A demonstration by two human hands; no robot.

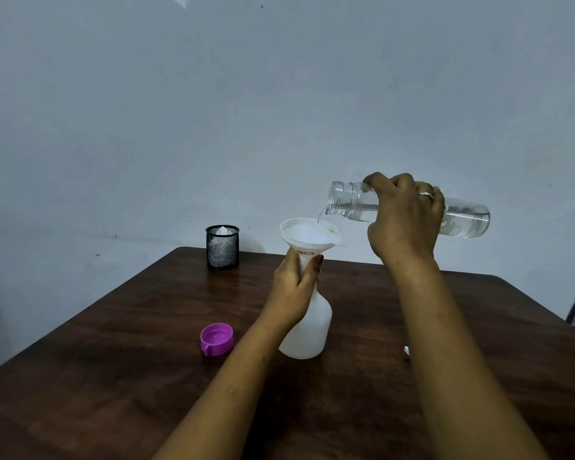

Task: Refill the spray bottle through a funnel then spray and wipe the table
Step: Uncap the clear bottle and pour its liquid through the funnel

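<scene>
From the head camera, two hands are working over one dark wooden table (113,376). One white spray bottle (307,330) is standing upright near the middle of the table, with its spray head off. One white funnel (307,232) is sitting in its neck. The left hand (296,280) is gripping the funnel's stem at the bottle's neck, thumb and fingers curled round it. The right hand (404,220) is clamping one clear water bottle (465,220) from above, fingers wrapped round its body, and is wearing a ring (425,194). That bottle is lying almost level in the air, mouth pointing left just above the funnel's rim, and a thin trickle is running into the funnel.

One purple cap (216,339) is lying open side up on the table, left of the spray bottle and apart from it. One black mesh cup (222,247) is standing at the far edge, holding something white. The left forearm is hiding part of the spray bottle's body; the right forearm is covering most of a small white object (406,350) on the table.
</scene>
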